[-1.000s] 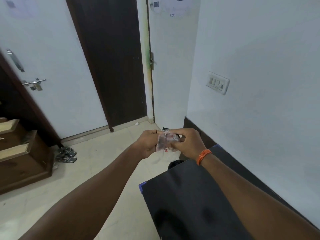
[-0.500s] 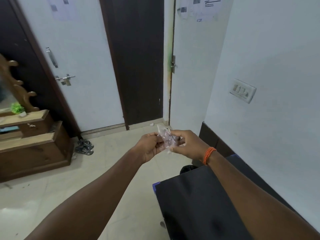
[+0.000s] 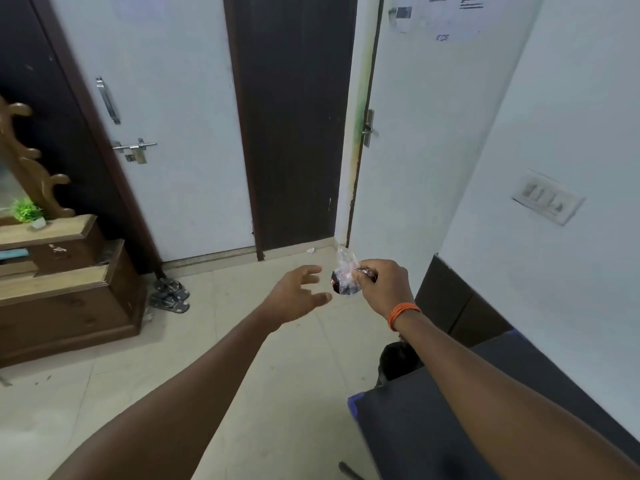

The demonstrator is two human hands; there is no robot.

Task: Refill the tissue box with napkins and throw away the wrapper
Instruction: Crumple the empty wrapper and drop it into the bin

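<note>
Dark seat, lower right; left hand, fingers spread, empty, just beside wrapper; right hand, orange wristband, pinching crumpled clear wrapper above floor; sandals; white doors beyond.

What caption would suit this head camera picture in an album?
Right hand pinches a crumpled clear wrapper while the open left hand hovers beside it, above the tiled floor.
</note>
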